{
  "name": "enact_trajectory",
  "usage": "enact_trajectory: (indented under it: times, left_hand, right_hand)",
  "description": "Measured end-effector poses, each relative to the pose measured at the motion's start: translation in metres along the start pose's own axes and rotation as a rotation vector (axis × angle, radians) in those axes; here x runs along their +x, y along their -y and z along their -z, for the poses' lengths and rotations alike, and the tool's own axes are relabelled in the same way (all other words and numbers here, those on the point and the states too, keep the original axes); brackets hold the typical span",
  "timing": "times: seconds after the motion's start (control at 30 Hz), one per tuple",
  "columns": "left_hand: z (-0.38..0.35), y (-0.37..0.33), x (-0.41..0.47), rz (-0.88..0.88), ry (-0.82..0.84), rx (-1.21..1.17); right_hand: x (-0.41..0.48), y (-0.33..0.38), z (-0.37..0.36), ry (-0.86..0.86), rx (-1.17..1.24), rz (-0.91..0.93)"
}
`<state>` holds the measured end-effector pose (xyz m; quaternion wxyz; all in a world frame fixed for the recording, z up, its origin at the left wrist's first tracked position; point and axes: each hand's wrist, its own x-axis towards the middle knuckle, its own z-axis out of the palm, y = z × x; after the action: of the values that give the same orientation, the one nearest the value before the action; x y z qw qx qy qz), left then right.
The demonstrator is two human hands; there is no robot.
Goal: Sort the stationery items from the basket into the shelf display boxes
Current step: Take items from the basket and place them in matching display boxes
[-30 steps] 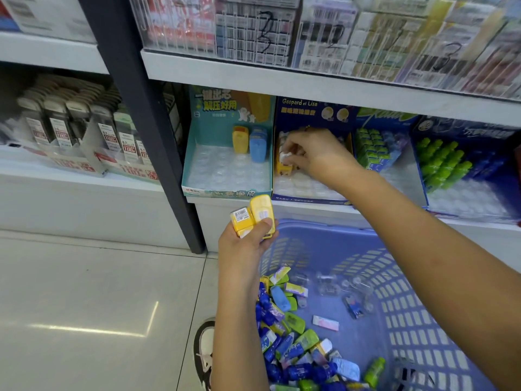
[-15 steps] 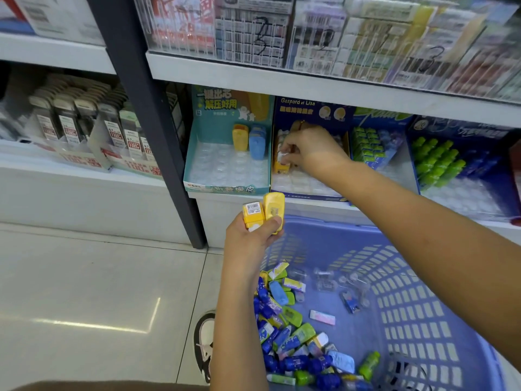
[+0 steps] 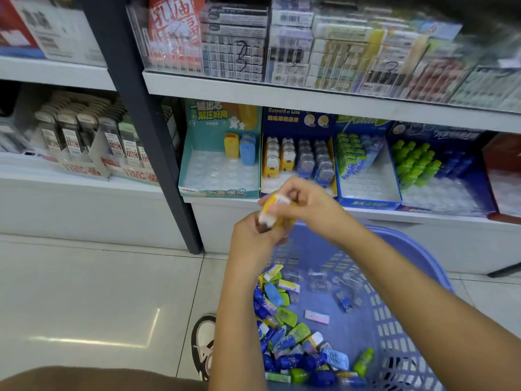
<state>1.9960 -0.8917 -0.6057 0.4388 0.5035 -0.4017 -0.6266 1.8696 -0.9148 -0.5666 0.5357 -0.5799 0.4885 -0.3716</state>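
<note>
1. Our left hand (image 3: 253, 232) is curled round the lower end of a yellow piece (image 3: 270, 211). Our right hand (image 3: 310, 206) pinches the white upper end, so both hands grip it. Blur keeps us from telling whether the left hand holds a second one.
2. The piece sits between the two hands, above the near rim of the basket (image 3: 408, 239). Its long axis stands steeply, leaning up and to the right, towards the right hand.
3. The navy box (image 3: 298, 119) lies straight ahead and a little up from the grip. The right hand is the nearer one, and we judge it will carry the piece forward while the left lets go.
4. In that box we count two files of yellow-and-white pieces and two of grey-blue, each about three deep. The front rows look free, though our hands hide part of them.
5. The teal box (image 3: 220, 193) to the left holds one yellow piece and at least one blue. It is the other possible home.
6. We count five display boxes on this shelf. The other three are a blue box (image 3: 369, 204) with green packs, a dark box (image 3: 439, 134) with green bottles, and a red box (image 3: 501, 153) cut by the edge.
7. In the basket a loose heap (image 3: 282, 328) of blue, green and yellow pieces is too tangled to count. One pink eraser (image 3: 316, 317) lies apart.
</note>
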Motion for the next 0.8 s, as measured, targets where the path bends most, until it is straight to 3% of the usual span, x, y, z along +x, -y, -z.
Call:
enact_trajectory:
  times: [0.07,0.17,0.4,0.47,0.6,0.73,0.8]
  left_hand:
    - [-0.001,0.0,-0.001,0.013,-0.016,-0.078]
    - [-0.001,-0.001,-0.002,0.035,-0.045,-0.177]
    - [0.002,-0.004,-0.004,0.042,-0.109,-0.405]
    - [0.003,-0.003,-0.003,0.046,-0.139,-0.44]
    - [0.005,0.0,-0.001,0.058,-0.174,-0.479]
    - [0.008,0.003,0.004,0.056,-0.193,-0.501]
    - [0.01,0.005,0.006,0.045,-0.198,-0.495]
  right_hand:
    - [0.002,0.001,0.008,-0.123,0.405,0.048]
    - [0.005,0.003,0.028,-0.273,0.764,0.048]
    - [0.024,-0.001,0.059,-0.144,0.708,-0.157]
    - [0.035,0.004,0.065,-0.213,0.501,-0.143]
    - [0.058,0.013,0.067,-0.409,-0.5,-0.045]
    - [0.075,0.017,0.059,-0.291,-0.945,0.023]
    - [0.08,0.014,0.058,-0.214,-1.028,0.036]
